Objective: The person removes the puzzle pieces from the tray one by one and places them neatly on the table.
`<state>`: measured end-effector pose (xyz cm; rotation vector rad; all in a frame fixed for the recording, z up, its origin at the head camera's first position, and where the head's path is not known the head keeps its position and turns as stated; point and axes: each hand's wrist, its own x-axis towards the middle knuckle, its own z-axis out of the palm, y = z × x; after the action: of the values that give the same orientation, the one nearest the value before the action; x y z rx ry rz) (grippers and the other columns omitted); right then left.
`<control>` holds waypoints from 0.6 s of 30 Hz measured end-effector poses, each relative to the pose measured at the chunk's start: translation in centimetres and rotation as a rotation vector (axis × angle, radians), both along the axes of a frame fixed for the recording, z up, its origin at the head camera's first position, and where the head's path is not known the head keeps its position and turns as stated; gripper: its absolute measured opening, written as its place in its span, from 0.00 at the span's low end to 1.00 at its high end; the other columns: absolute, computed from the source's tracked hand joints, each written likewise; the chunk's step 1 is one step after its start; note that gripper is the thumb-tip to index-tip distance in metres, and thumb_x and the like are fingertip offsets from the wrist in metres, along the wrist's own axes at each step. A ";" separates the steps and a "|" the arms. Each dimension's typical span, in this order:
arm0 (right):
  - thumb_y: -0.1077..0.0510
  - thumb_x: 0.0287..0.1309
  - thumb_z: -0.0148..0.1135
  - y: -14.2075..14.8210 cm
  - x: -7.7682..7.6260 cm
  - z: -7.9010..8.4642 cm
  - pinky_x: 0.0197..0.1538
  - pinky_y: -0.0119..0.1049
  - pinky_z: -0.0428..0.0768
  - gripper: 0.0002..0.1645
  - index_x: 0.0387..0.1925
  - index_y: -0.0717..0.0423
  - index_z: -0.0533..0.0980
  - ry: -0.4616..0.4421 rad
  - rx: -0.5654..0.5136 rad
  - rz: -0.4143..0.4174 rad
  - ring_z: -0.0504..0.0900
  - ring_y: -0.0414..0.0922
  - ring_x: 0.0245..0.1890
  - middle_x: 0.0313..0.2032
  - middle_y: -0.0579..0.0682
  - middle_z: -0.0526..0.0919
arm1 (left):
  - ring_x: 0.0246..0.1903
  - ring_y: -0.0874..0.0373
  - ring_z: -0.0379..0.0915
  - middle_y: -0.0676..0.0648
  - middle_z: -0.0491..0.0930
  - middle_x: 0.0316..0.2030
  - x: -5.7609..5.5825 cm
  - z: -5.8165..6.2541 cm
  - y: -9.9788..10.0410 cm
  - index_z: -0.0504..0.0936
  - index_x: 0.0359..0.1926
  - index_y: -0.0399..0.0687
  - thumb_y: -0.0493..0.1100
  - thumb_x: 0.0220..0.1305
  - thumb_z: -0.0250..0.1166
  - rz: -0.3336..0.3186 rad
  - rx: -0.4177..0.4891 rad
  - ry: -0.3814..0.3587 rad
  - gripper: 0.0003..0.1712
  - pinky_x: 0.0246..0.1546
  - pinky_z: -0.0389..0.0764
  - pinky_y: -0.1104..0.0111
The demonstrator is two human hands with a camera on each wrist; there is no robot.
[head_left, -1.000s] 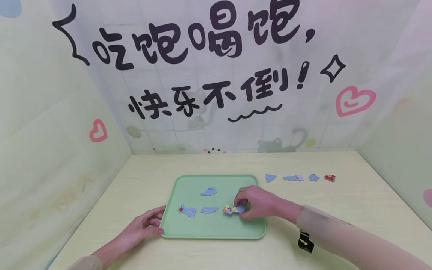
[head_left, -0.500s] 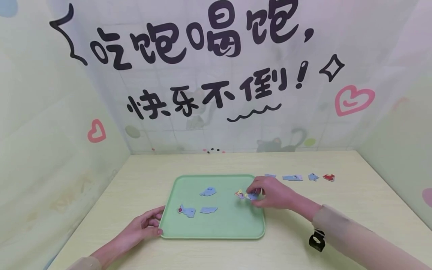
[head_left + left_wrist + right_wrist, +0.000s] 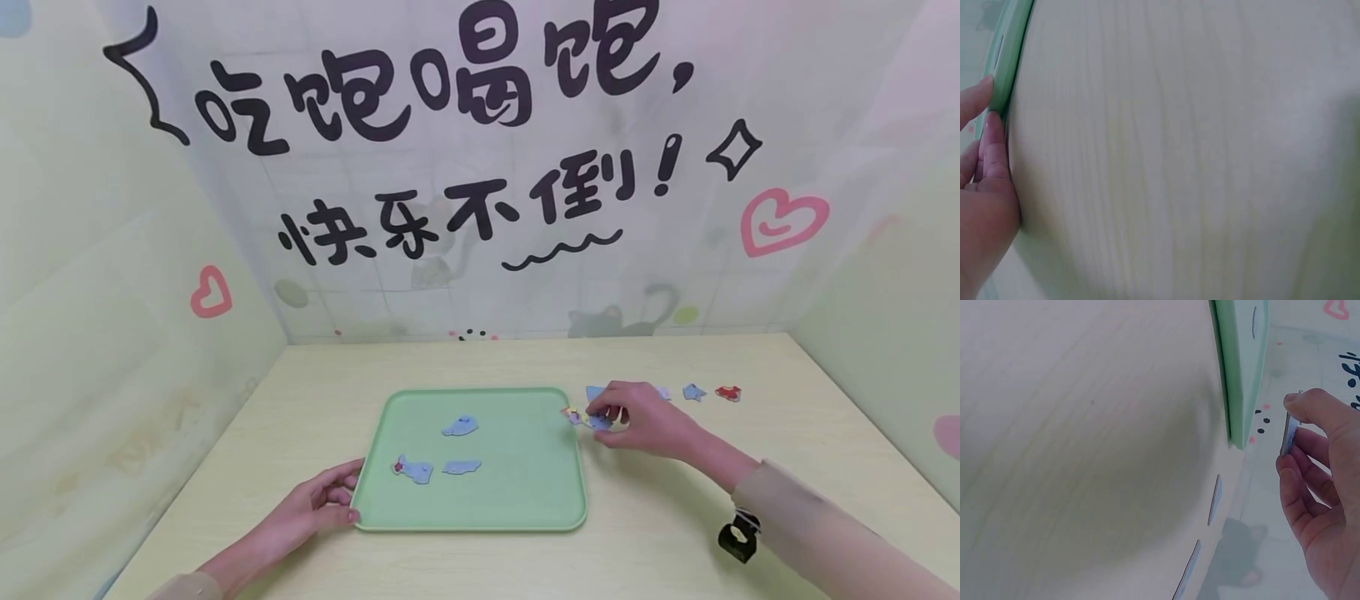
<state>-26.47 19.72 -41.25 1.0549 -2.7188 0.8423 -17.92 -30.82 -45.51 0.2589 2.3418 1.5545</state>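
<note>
While right hand (image 3: 647, 418) pinches piece (image 3: 598, 423), left hand (image 3: 322, 500) tray (image 3: 487, 508), likely midway: three inner scraps (image 3: 417, 471), four far-right scraps (image 3: 694, 392).

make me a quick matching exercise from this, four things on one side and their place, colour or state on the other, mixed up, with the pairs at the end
1. left hand
2. right hand
3. tray
4. red cutout

A. light green with rounded corners
B. rightmost on the table, off to the tray's right
C. holding the tray's left edge
D. pinching a multicoloured cutout

Pairs: 1-C, 2-D, 3-A, 4-B
</note>
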 end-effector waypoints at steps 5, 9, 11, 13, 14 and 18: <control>0.58 0.49 0.74 1.2 0.0 -0.6 0.36 0.31 0.81 0.12 0.39 0.53 0.84 0.017 0.009 -0.035 0.78 0.35 0.31 0.32 0.42 0.82 | 0.44 0.67 0.70 0.41 0.67 0.56 0.0 0.0 0.0 0.54 0.74 0.33 0.40 0.61 0.67 -0.004 -0.016 0.006 0.46 0.45 0.75 0.77; 0.58 0.49 0.74 1.8 0.2 -0.9 0.36 0.30 0.81 0.12 0.38 0.54 0.84 -0.007 0.026 -0.062 0.77 0.34 0.31 0.33 0.42 0.82 | 0.44 0.67 0.70 0.39 0.66 0.57 0.0 -0.2 0.0 0.55 0.74 0.34 0.40 0.61 0.67 -0.003 -0.015 0.002 0.46 0.45 0.75 0.77; 0.58 0.49 0.74 2.0 0.3 -1.1 0.36 0.30 0.81 0.12 0.38 0.53 0.85 -0.029 0.031 -0.075 0.77 0.34 0.31 0.32 0.41 0.82 | 0.44 0.67 0.70 0.39 0.66 0.57 0.0 -0.2 -0.1 0.55 0.74 0.34 0.40 0.62 0.67 -0.008 -0.014 0.008 0.45 0.45 0.75 0.77; 0.58 0.49 0.74 2.1 0.4 -1.3 0.36 0.29 0.80 0.12 0.38 0.53 0.85 -0.048 0.038 -0.085 0.76 0.34 0.31 0.32 0.41 0.82 | 0.44 0.67 0.70 0.39 0.66 0.57 0.0 -0.2 -0.1 0.55 0.74 0.33 0.40 0.62 0.67 -0.014 -0.011 0.012 0.45 0.45 0.75 0.77; 0.59 0.49 0.74 2.1 0.5 -1.4 0.37 0.29 0.80 0.12 0.38 0.53 0.85 -0.061 0.040 -0.092 0.76 0.34 0.31 0.32 0.41 0.81 | 0.44 0.67 0.70 0.39 0.66 0.57 0.0 -0.2 -0.1 0.55 0.74 0.33 0.40 0.62 0.67 -0.015 -0.008 0.012 0.45 0.45 0.75 0.77; 0.59 0.48 0.74 2.2 0.8 -1.8 0.36 0.27 0.79 0.12 0.38 0.54 0.85 -0.099 0.048 -0.104 0.74 0.35 0.31 0.32 0.41 0.80 | 0.44 0.67 0.70 0.39 0.66 0.56 0.0 -0.3 -0.1 0.55 0.74 0.33 0.39 0.62 0.67 -0.016 -0.005 0.012 0.45 0.45 0.75 0.77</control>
<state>-25.71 21.88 -43.10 0.8934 -2.8606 0.8374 -17.96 -30.93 -45.80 0.2865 2.3468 1.5436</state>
